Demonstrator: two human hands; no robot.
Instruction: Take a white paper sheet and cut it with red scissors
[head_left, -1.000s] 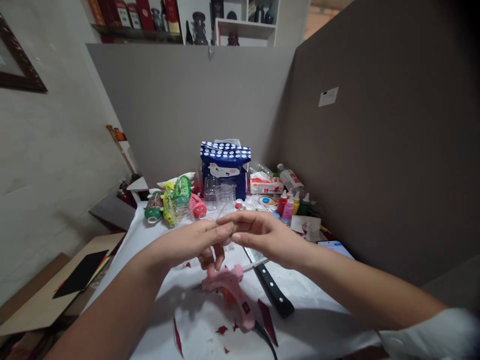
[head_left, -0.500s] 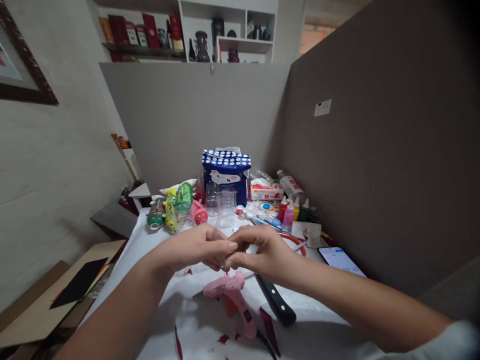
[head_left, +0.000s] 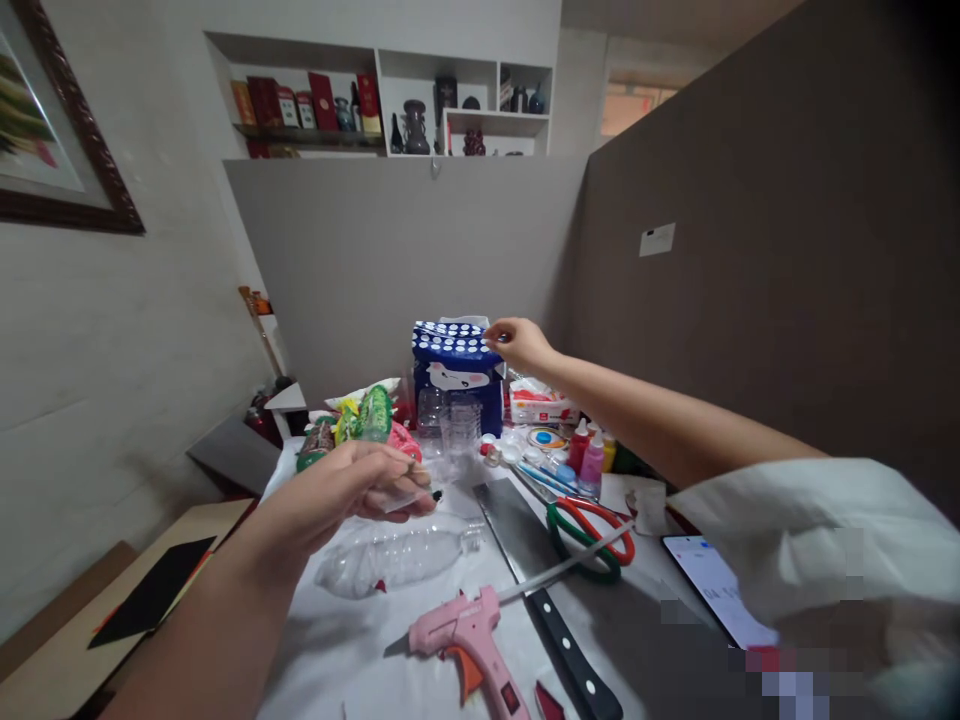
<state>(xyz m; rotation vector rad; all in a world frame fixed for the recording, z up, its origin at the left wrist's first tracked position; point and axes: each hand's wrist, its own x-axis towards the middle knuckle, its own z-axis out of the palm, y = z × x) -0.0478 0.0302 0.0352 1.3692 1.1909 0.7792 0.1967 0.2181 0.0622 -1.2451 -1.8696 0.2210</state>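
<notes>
My left hand (head_left: 360, 485) is closed, palm partly up, around a small clear plastic piece (head_left: 397, 497); a tiny black spot shows by its fingertips. Beneath that hand a clear plastic bottle (head_left: 397, 560) lies on its side on the white-covered table. My right hand (head_left: 519, 340) is stretched far forward, its fingers pinched at the top right of a blue bag with white dots (head_left: 457, 350). What the pinch holds, if anything, I cannot make out. In front lie a pink glue gun (head_left: 461, 630) with a glue stick in its back and a knife (head_left: 566, 640).
Red-and-green-handled scissors (head_left: 592, 535) lie by the knife blade. Paint bottles (head_left: 591, 465), clear cups (head_left: 460, 425) and decorated bottles (head_left: 375, 415) stand or lie at the back. A phone (head_left: 716, 590) is at right, under the sleeve. Grey partitions (head_left: 405, 240) enclose the table.
My hands were together over the table. The right hand has moved away, forward and up to the blue bag; the left stays over the table, turned more palm-up. The view has tilted up slightly.
</notes>
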